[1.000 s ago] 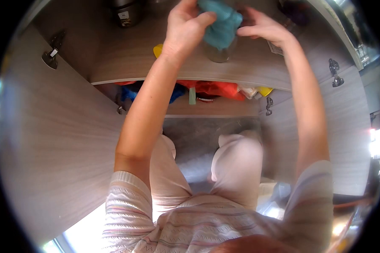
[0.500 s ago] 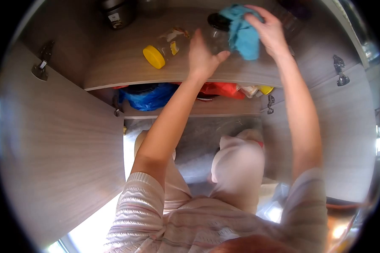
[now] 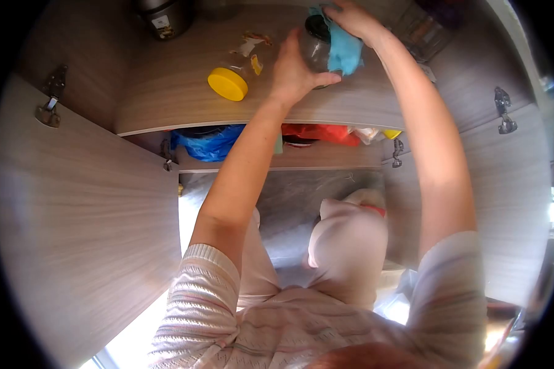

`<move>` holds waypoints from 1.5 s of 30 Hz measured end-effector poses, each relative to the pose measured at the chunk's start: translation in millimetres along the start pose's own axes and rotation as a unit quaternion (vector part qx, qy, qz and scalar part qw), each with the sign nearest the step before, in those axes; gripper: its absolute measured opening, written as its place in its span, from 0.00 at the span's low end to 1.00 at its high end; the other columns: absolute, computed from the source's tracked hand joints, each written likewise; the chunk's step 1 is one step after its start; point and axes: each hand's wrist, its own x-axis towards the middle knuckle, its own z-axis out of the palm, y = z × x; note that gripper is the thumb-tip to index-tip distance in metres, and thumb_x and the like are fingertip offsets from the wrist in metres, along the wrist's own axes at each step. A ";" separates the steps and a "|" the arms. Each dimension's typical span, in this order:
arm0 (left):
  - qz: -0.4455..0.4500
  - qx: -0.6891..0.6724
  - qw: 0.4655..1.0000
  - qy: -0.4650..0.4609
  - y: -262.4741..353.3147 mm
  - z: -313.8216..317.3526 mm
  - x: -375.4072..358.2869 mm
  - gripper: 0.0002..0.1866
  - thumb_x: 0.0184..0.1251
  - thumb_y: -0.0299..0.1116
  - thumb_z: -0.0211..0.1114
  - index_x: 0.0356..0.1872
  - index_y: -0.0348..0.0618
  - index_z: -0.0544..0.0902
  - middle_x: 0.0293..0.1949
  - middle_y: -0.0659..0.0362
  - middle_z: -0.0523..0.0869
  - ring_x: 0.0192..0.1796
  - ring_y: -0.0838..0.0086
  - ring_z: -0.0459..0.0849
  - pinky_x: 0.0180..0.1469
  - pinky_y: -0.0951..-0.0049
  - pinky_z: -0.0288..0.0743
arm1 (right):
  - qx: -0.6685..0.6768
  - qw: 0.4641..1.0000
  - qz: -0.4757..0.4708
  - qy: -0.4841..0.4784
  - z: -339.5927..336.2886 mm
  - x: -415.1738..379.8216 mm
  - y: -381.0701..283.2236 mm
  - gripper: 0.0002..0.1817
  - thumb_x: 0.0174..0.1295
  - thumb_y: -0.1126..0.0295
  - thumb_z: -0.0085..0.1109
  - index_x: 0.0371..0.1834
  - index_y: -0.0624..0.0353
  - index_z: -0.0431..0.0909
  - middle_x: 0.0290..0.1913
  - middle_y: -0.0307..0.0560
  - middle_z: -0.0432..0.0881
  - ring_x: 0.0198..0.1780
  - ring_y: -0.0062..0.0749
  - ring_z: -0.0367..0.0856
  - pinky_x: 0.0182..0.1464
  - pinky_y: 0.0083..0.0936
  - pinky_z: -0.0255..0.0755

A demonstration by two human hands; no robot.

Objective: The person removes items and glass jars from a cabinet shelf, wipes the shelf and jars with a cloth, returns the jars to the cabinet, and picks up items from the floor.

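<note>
A clear glass jar [image 3: 314, 54] with a dark lid [image 3: 317, 27] stands on the upper cabinet shelf. My left hand [image 3: 294, 75] is closed around its left side, the thumb across the front near the base. In my right hand [image 3: 354, 21] is a light blue cloth [image 3: 345, 51], pressed against the jar's right side and partly covering it. Left of my left hand, a clear jar with a yellow lid [image 3: 228, 84] lies on its side, with torn label scraps [image 3: 256, 63] on or beside it.
A dark metallic canister [image 3: 162, 19] stands at the back left, and clear containers [image 3: 420, 37] at the back right. Blue plastic bags [image 3: 209, 144] and a red bag [image 3: 326, 134] fill the lower shelf. Open doors flank me at left [image 3: 86, 209] and right [image 3: 505, 203].
My right hand has brought the cloth left and down onto the jar. My left hand has moved slightly right, from beside the jar to around it.
</note>
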 end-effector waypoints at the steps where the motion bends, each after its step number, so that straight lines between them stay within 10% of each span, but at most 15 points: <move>1: 0.007 0.008 1.000 0.001 -3.8 -0.1 0.6 0.65 0.21 0.47 0.83 0.66 0.36 0.55 0.61 0.45 0.69 0.64 0.56 0.67 0.64 0.64 0.65 | 0.047 0.998 0.039 -0.007 -1.1 4.3 2.5 0.25 0.60 0.59 0.55 0.56 0.65 0.72 0.55 0.58 0.76 0.54 0.44 0.76 0.55 0.32 0.67; 2: 0.012 0.016 1.000 0.002 -7.0 -0.2 0.9 0.67 0.19 0.51 0.83 0.67 0.36 0.55 0.61 0.44 0.70 0.64 0.56 0.68 0.64 0.64 0.65 | 0.086 0.978 0.183 -0.060 -3.8 9.5 4.3 0.28 0.60 0.60 0.56 0.60 0.65 0.68 0.52 0.55 0.78 0.52 0.41 0.76 0.54 0.34 0.69; 5: -0.018 0.012 1.000 -0.020 -0.4 -6.0 1.2 0.66 0.21 0.49 0.83 0.67 0.36 0.55 0.60 0.44 0.71 0.64 0.56 0.69 0.63 0.65 0.65 | 0.259 0.941 0.214 -0.052 -11.8 -17.3 -6.5 0.20 0.62 0.55 0.56 0.46 0.61 0.78 0.36 0.42 0.82 0.34 0.26 0.80 0.36 0.26 0.75; 9: -0.023 -0.023 0.999 -0.020 11.3 -14.1 -5.4 0.61 0.24 0.43 0.82 0.66 0.33 0.58 0.59 0.43 0.72 0.63 0.56 0.70 0.63 0.66 0.65 | 0.356 0.919 0.140 0.095 -9.8 -65.5 -28.9 0.17 0.65 0.58 0.52 0.48 0.60 0.78 0.38 0.39 0.82 0.39 0.23 0.77 0.41 0.25 0.72; 15: -0.024 -0.174 0.974 -0.140 48.6 -43.9 -41.0 0.58 0.25 0.44 0.80 0.63 0.29 0.61 0.56 0.46 0.75 0.59 0.61 0.73 0.64 0.68 0.63 | 0.228 0.965 -0.092 -0.090 -40.4 -120.9 -74.3 0.16 0.65 0.62 0.54 0.52 0.56 0.79 0.41 0.35 0.83 0.41 0.15 0.76 0.45 0.16 0.71; 25: -0.058 -0.283 0.944 -0.157 61.9 -60.2 -81.5 0.47 0.30 0.38 0.77 0.58 0.32 0.67 0.53 0.52 0.76 0.57 0.65 0.73 0.63 0.68 0.62 | 0.348 0.889 -0.018 -0.297 -32.5 -103.7 -84.5 0.16 0.66 0.63 0.50 0.46 0.64 0.79 0.38 0.37 0.82 0.38 0.16 0.77 0.44 0.16 0.71; 27: -0.064 -0.380 0.908 -0.162 53.9 -59.6 -80.6 0.46 0.31 0.38 0.77 0.58 0.33 0.68 0.53 0.53 0.76 0.56 0.67 0.74 0.62 0.69 0.63 | 0.349 0.910 -0.099 -0.201 -31.8 -120.7 -90.5 0.18 0.66 0.60 0.48 0.46 0.64 0.79 0.40 0.41 0.82 0.41 0.18 0.77 0.44 0.19 0.72; 29: -0.094 -0.490 0.848 -0.179 61.0 -70.2 -80.8 0.45 0.32 0.37 0.77 0.59 0.33 0.68 0.53 0.54 0.76 0.55 0.68 0.74 0.61 0.70 0.65 | 0.568 0.820 0.024 -0.069 -16.4 -154.1 -103.9 0.20 0.65 0.57 0.48 0.49 0.64 0.78 0.40 0.42 0.82 0.42 0.19 0.77 0.43 0.20 0.72; 33: -0.085 -0.580 0.797 -0.142 34.8 -71.3 -81.9 0.36 0.38 0.31 0.73 0.55 0.36 0.72 0.48 0.54 0.80 0.51 0.66 0.78 0.55 0.66 0.72 | 0.559 0.824 0.088 0.000 13.7 -161.1 -99.8 0.26 0.65 0.47 0.48 0.44 0.63 0.77 0.33 0.38 0.80 0.36 0.21 0.78 0.39 0.21 0.73; 37: -0.109 -0.616 0.774 -0.096 20.2 -98.5 -67.9 0.27 0.44 0.33 0.69 0.50 0.36 0.75 0.40 0.56 0.82 0.41 0.70 0.81 0.46 0.70 0.77 | 0.198 0.955 -0.070 0.209 68.8 -202.3 -114.9 0.23 0.72 0.53 0.37 0.44 0.65 0.73 0.32 0.49 0.79 0.33 0.42 0.79 0.39 0.30 0.71; 39: -0.104 -0.591 0.798 -0.059 20.6 -100.2 -71.7 0.27 0.45 0.33 0.69 0.50 0.37 0.74 0.40 0.57 0.81 0.43 0.70 0.81 0.47 0.70 0.76 | 0.153 0.932 -0.127 0.303 86.5 -207.3 -127.2 0.20 0.73 0.58 0.33 0.47 0.65 0.69 0.35 0.55 0.78 0.37 0.50 0.78 0.42 0.34 0.70; 45: -0.096 -0.632 0.754 -0.152 14.8 -103.5 -78.0 0.35 0.44 0.37 0.70 0.56 0.37 0.70 0.46 0.54 0.80 0.46 0.69 0.79 0.49 0.70 0.75 | 0.394 0.916 -0.045 0.062 58.7 -190.3 -108.5 0.20 0.72 0.59 0.38 0.47 0.67 0.71 0.39 0.47 0.80 0.36 0.30 0.77 0.41 0.28 0.71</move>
